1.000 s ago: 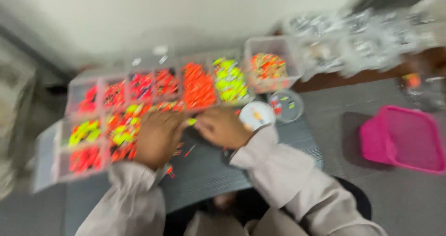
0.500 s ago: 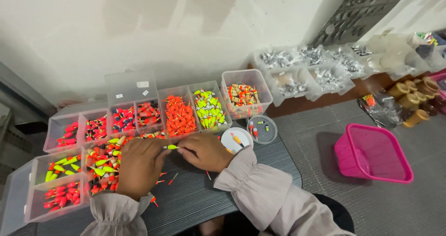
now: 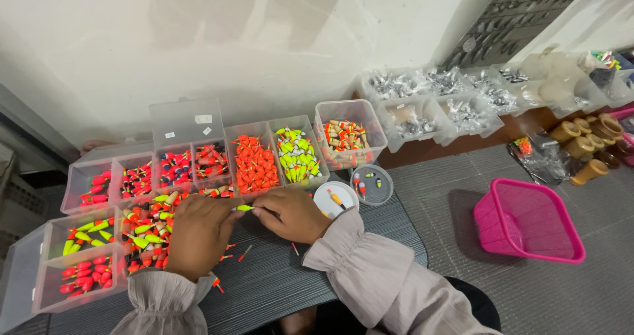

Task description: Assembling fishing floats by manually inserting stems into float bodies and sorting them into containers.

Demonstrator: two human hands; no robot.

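Observation:
My left hand and my right hand meet over a dark grey board, both pinching one small yellow-green fishing float between the fingertips. Under my left hand lies a loose heap of red, orange and yellow floats. A few thin red-tipped float sticks lie on the board near my wrists. Both sleeves are pale grey with ruffled cuffs.
Clear plastic boxes of sorted floats line the wall, with more at the left. A round lid and a small round tub sit by my right hand. A pink basket stands right; bins of metal parts stand behind.
The view has steadied and pulled back slightly. My hands stay together over the board, still pinching the small float; nothing else moved.

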